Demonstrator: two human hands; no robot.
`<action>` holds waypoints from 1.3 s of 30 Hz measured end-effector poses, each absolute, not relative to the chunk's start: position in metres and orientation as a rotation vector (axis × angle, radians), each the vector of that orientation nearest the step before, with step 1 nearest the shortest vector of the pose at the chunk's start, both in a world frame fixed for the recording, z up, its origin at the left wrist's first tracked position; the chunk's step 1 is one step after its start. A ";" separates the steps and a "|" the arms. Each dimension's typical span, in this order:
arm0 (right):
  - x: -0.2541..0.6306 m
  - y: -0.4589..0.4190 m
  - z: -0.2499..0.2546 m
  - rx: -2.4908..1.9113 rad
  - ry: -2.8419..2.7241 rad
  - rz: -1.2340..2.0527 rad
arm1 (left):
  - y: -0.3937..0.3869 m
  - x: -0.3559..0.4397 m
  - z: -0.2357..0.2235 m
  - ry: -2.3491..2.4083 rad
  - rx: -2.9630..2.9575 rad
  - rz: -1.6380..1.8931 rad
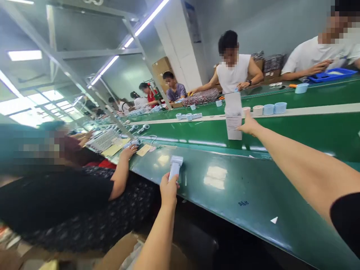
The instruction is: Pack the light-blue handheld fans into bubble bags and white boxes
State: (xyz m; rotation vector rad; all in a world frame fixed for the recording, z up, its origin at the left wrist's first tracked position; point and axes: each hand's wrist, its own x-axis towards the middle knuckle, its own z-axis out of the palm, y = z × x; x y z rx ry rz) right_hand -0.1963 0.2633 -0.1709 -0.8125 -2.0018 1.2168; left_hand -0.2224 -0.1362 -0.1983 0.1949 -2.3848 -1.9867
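Note:
My left hand (pixel 169 187) is closed around the handle of a light blue T-shaped plastic part (pixel 176 167), its wider head pointing away from me above the green worktop. My right arm stretches far forward over the belt. At the right edge of an upright white sheet with printed lines (pixel 233 118) is my right hand (pixel 250 125), thumb overlapping the sheet and forefinger raised. Its other fingers are hidden. Just behind that hand stand a pale pink cup-shaped part (pixel 258 110) and light blue cup-shaped parts (pixel 280 108).
A green conveyor belt (pixel 309 127) with a pale divider runs beyond the worktop (pixel 197 191). Co-workers sit opposite; one in black sits close on my left, a hand (pixel 129 152) on the bench. A blue tray (pixel 332 75) is at far right. A white scrap (pixel 274 220) lies nearby.

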 end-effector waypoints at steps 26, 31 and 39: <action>0.039 -0.190 -0.241 -0.993 -1.831 3.434 | -0.512 0.063 -0.284 -2.881 0.912 -0.647; 0.051 -0.192 -0.250 -1.072 -1.804 3.454 | -0.473 0.081 -0.304 -3.037 0.425 -0.688; 0.049 -0.182 -0.248 -1.177 -1.722 3.425 | -0.450 0.090 -0.325 -3.327 0.114 -0.741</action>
